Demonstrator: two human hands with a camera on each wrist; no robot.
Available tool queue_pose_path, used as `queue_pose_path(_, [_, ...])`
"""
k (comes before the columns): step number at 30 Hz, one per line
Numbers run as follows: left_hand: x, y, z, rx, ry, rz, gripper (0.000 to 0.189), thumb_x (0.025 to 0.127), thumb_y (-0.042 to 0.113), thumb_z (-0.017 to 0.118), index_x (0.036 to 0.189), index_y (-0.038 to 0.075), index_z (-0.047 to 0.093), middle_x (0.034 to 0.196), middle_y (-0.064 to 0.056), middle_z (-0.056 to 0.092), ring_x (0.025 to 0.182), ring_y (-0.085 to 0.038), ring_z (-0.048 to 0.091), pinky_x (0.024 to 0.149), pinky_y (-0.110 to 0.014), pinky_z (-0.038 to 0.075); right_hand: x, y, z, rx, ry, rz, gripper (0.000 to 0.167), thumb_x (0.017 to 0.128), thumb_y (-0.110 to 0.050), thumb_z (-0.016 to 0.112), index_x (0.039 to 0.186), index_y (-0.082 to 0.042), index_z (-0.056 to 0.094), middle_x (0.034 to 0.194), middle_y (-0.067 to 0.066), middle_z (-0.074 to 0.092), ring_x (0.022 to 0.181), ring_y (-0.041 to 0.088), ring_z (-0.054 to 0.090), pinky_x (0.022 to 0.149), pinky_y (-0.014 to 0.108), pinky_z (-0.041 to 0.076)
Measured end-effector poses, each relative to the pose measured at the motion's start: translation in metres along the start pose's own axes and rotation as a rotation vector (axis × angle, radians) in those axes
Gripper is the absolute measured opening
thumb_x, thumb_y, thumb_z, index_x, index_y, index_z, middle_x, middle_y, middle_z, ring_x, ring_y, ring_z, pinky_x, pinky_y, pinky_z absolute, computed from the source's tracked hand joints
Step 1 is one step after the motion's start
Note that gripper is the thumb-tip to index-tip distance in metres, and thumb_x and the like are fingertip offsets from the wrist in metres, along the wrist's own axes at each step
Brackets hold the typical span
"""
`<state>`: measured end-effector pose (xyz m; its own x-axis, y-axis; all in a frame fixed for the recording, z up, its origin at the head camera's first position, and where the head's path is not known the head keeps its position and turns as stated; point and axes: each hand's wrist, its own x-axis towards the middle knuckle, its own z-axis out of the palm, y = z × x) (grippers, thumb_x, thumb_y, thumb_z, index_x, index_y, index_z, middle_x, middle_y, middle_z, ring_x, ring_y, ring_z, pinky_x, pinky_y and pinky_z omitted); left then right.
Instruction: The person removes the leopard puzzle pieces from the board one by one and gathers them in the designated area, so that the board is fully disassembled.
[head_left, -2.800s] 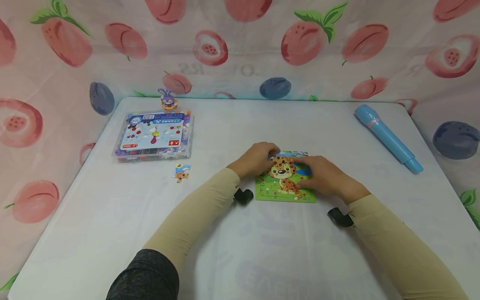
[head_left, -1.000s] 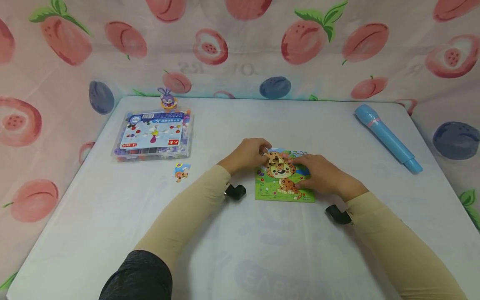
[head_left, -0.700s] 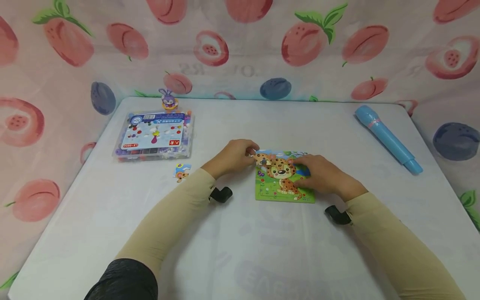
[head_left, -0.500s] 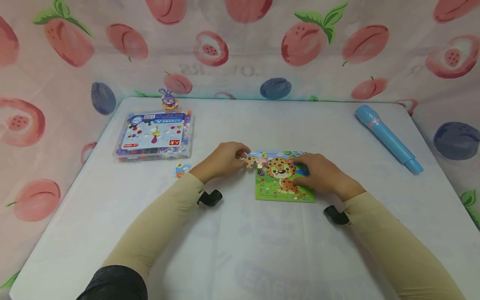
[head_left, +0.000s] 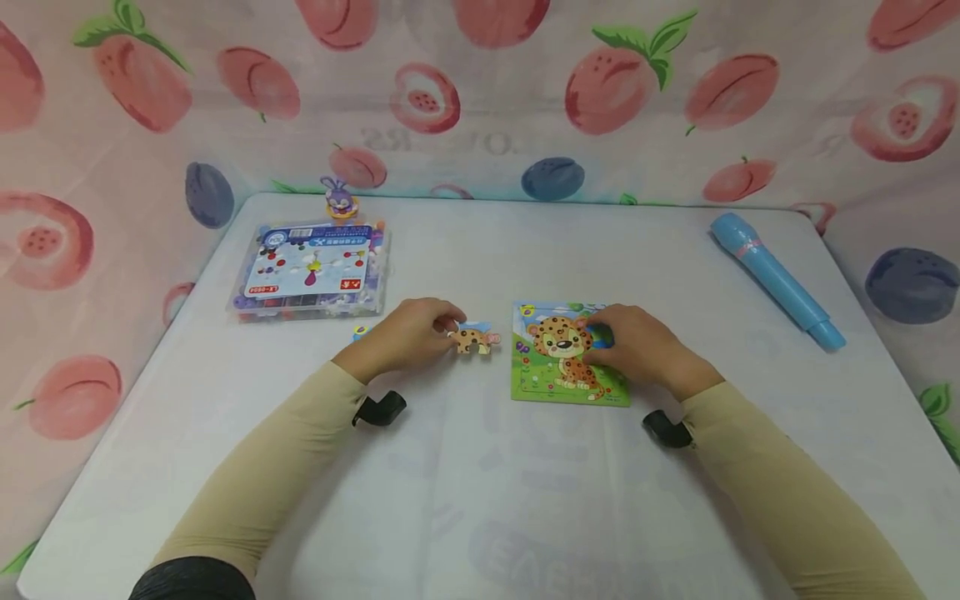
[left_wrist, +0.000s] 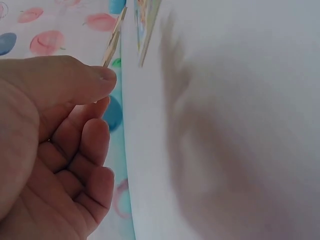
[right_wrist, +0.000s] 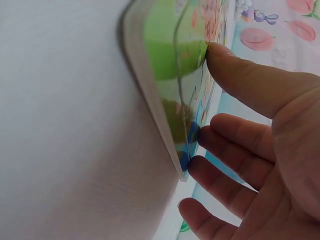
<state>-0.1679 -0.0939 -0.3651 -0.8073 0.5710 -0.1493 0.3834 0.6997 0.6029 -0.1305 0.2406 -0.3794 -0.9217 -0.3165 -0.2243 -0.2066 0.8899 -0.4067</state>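
In the head view my left hand [head_left: 411, 335] pinches a jigsaw puzzle piece [head_left: 474, 339] with orange leopard spots, held left of the puzzle board. The left wrist view shows this piece [left_wrist: 114, 44] edge-on between thumb and forefinger, the other fingers curled loosely. The square puzzle board [head_left: 536, 385], printed with a sitting leopard on green grass, lies on the table. My right hand [head_left: 645, 350] rests on its right side; in the right wrist view, thumb and fingertips touch the board's face [right_wrist: 167, 60]. Another small piece [head_left: 361, 331] is mostly hidden behind my left hand.
A clear plastic box [head_left: 309, 267] of colourful parts stands at the back left, with a purple rabbit figure [head_left: 340, 200] behind it. A light blue microphone-shaped toy [head_left: 778, 279] lies at the right. Fruit-print cloth [head_left: 480, 100] hangs behind the white table [head_left: 525, 500].
My left hand has drawn the leopard piece off the board's top left and carried it left over the table. It now covers most of the loose piece. The right hand stays on the board.
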Motion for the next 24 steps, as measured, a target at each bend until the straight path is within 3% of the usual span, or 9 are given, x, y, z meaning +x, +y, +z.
queue_pose_path(7, [-0.013, -0.015, -0.007, 0.008, 0.003, -0.01, 0.032, 0.092, 0.008, 0.069, 0.124, 0.002, 0.068, 0.107, -0.006, 0.069, 0.101, -0.021, 0.062, 0.091, -0.038, 0.051, 0.001, 0.001, 0.001, 0.002, -0.008, 0.007, 0.057, 0.09, -0.031, 0.076, 0.133, 0.002, 0.059, 0.14, 0.025, 0.052, 0.134, 0.044, 0.041, 0.111, 0.057, 0.031])
queue_pose_path(17, [-0.029, -0.034, -0.01, 0.025, 0.007, -0.097, 0.032, 0.09, 0.007, 0.07, 0.121, 0.002, 0.07, 0.108, -0.008, 0.07, 0.103, -0.023, 0.063, 0.093, -0.04, 0.05, 0.001, 0.001, 0.0, -0.005, -0.005, -0.002, 0.056, 0.09, -0.03, 0.076, 0.132, 0.003, 0.059, 0.14, 0.027, 0.051, 0.134, 0.046, 0.04, 0.111, 0.058, 0.031])
queue_pose_path(24, [-0.034, -0.042, -0.011, 0.033, 0.012, -0.079, 0.032, 0.091, 0.006, 0.07, 0.123, 0.001, 0.068, 0.111, -0.009, 0.07, 0.106, -0.025, 0.063, 0.095, -0.042, 0.05, 0.002, 0.001, -0.001, -0.007, 0.004, -0.011, 0.056, 0.09, -0.029, 0.076, 0.133, 0.003, 0.059, 0.139, 0.027, 0.052, 0.133, 0.046, 0.041, 0.111, 0.058, 0.032])
